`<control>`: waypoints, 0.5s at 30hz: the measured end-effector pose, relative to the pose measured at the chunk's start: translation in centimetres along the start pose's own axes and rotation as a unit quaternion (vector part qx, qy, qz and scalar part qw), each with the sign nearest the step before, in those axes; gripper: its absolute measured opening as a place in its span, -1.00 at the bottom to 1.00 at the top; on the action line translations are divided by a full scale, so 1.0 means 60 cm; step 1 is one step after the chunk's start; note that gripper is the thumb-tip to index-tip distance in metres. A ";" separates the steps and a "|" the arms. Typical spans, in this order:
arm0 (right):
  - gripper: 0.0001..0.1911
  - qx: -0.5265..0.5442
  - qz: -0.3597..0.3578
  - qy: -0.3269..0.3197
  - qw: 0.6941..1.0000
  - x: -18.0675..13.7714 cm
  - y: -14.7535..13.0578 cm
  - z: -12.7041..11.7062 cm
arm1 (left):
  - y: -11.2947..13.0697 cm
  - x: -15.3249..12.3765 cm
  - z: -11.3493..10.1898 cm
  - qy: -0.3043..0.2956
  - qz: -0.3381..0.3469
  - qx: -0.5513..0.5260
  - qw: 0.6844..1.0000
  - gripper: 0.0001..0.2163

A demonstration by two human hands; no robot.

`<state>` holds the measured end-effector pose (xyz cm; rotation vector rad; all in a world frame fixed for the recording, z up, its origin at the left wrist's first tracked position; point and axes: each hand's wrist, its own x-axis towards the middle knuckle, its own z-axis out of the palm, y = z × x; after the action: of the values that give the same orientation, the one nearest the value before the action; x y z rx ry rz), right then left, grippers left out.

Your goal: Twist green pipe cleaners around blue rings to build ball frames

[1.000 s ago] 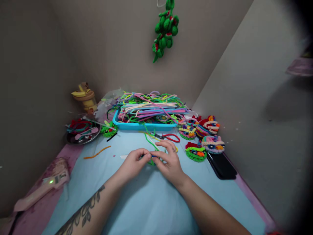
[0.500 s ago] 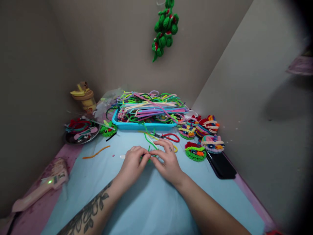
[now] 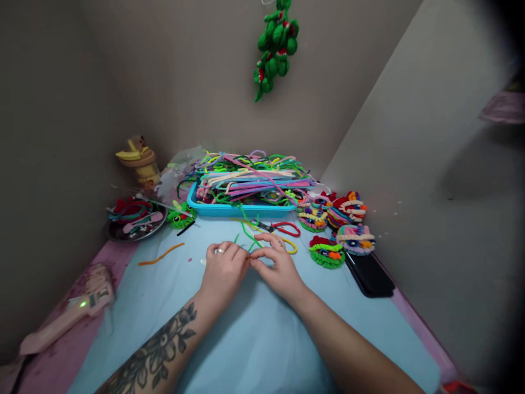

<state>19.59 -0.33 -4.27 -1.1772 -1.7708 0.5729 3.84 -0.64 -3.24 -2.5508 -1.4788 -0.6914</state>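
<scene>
Starting at the left, the glue gun (image 3: 69,312) lies on the near-left edge of the counter (image 3: 254,339) with its little green light on. I'd guess a careless swing of the tattooed forearm could knock it or touch a hot tip. The left hand (image 3: 223,271) is clenched in a pinch, fingers (image 3: 241,260) pressed onto a short green pipe cleaner (image 3: 249,247). That piece sits mid-counter, right where both hands meet, with only its tips poking out. The right hand (image 3: 279,271) pinches the same piece from the other side. The cut wire ends could easily jab a fingertip, or the fuzzy bit could slip out if the grip loosens. Just past the right hand lie loose green strands and the red-handled scissors (image 3: 285,227), so the piece might snag or tangle in them. Compared with a second ago, both hands have slid a bit farther away, toward the blue tray (image 3: 241,208). The left hand has rolled so a ring (image 3: 220,251) now shows, and the green loop and blue speck under the fingers are now hidden.
</scene>
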 end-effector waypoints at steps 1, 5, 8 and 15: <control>-0.95 0.003 0.004 -0.003 1.000 0.000 -0.001 0.000 | 0.000 0.000 0.000 0.001 -0.001 -0.002 1.000 -0.90; -0.95 0.008 0.011 -0.006 1.000 0.000 -0.001 -0.001 | 0.000 0.001 0.001 -0.003 -0.004 -0.028 1.000 -0.91; -0.94 0.016 0.014 -0.013 1.000 0.000 0.002 0.001 | 0.001 0.000 0.001 -0.011 -0.004 -0.057 0.998 -0.87; -0.90 0.055 0.026 -0.028 0.998 0.000 0.004 -0.008 | -0.012 0.009 -0.005 -0.030 -0.092 -0.236 0.967 -0.88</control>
<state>20.16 -0.26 -4.23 -1.1447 -1.7363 0.7315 3.36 0.06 -2.85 -2.8076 -1.7686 -1.1215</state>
